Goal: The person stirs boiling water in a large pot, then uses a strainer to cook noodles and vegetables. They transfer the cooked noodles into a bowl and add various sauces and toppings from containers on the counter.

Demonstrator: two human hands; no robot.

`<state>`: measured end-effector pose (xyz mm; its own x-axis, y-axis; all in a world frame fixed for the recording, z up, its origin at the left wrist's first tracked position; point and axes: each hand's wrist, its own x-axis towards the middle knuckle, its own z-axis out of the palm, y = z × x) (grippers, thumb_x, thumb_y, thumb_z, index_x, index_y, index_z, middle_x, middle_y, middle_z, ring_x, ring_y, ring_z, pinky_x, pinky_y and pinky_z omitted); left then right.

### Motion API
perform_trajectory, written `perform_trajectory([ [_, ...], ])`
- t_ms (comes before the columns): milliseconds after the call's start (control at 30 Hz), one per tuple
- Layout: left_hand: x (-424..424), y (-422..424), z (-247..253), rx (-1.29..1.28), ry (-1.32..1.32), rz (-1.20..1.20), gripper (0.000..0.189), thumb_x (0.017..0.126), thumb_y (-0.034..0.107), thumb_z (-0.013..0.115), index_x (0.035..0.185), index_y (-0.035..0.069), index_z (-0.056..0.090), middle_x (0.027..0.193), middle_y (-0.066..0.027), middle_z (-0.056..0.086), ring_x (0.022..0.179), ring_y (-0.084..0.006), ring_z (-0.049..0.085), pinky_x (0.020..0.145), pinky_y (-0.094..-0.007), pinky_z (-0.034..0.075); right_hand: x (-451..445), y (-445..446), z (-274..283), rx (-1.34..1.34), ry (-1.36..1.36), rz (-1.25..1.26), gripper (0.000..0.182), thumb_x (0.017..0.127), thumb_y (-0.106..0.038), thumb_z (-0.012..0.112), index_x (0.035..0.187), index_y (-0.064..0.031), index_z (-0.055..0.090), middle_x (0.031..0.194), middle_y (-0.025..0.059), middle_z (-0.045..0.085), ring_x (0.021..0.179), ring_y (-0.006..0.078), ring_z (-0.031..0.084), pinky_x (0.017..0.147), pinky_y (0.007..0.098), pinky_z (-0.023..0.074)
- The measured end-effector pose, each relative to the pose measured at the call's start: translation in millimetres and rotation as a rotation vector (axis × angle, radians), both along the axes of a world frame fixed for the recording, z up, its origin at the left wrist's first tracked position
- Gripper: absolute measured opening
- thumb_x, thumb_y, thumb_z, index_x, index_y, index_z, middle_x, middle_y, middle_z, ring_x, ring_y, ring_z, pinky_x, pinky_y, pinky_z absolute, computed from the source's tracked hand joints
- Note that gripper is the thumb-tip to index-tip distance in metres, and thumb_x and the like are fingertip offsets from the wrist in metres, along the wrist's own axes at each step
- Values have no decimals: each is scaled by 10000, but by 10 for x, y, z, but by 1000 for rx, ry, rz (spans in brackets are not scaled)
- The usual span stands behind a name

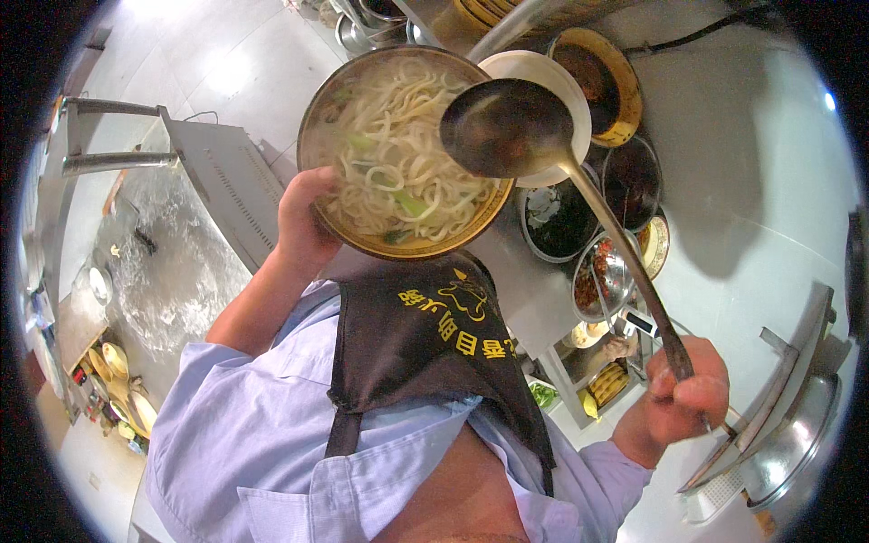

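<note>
My left hand point(309, 217) grips the near-left rim of a wide brown bowl point(502, 210), its thumb over the edge and the fingers hidden beneath. Pale noodles point(400, 149) with green vegetable pieces fill the bowl, and steam blurs their far side. In my right hand point(689, 394) is the end of a long-handled metal ladle point(509, 125). The ladle's dark, round head hangs over the right rim of the bowl; whether the two touch I cannot tell. Partly behind the ladle head is a white bowl point(577, 81).
Right of the bowl stand a yellow pot point(628, 102) of dark liquid, dark-filled containers point(560, 220) and a metal bowl point(607, 268) of red chopped stuff. A large metal basin point(794, 441) leans at the far right. On the left is a flour-dusted worktop point(176, 237).
</note>
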<state>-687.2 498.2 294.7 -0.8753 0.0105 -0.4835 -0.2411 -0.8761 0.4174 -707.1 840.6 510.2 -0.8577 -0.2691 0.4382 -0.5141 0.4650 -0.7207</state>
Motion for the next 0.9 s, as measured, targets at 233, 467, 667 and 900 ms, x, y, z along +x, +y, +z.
perform_trajectory([
  [233, 10, -24, -81, 47, 91, -6, 385, 889, 258, 518, 1129, -35, 593, 1099, -160, 663, 992, -276, 653, 915, -406, 516, -244, 126, -415, -488, -440, -199, 62, 896, -22, 485, 870, -71, 457, 606, 16, 401, 414, 79, 372, 355, 222, 310],
  [467, 405, -316, -786, -906, 157, 39, 304, 906, 222, 537, 1074, -26, 585, 1049, -129, 658, 969, -234, 645, 857, -374, 545, -464, 321, -994, -634, -503, -138, 139, 899, -15, 512, 983, -10, 622, 665, 68, 534, 459, 77, 393, 402, 228, 323],
  [667, 190, -299, -222, -43, -17, -22, 578, 809, 304, 582, 1269, -40, 518, 1216, -164, 620, 1090, -311, 620, 957, -443, 506, -781, 152, -1517, 365, 21, 164, 175, 894, -47, 584, 1060, -61, 638, 854, 89, 587, 645, 210, 586, 532, 306, 479],
  [900, 110, -345, -188, -232, -116, -108, 673, 771, 366, 623, 1307, -19, 493, 1272, -160, 583, 1149, -309, 576, 977, -443, 480, -744, 52, -1743, 471, -119, -76, 317, 875, -58, 607, 1183, -129, 587, 940, 99, 634, 762, 279, 670, 627, 390, 570],
])
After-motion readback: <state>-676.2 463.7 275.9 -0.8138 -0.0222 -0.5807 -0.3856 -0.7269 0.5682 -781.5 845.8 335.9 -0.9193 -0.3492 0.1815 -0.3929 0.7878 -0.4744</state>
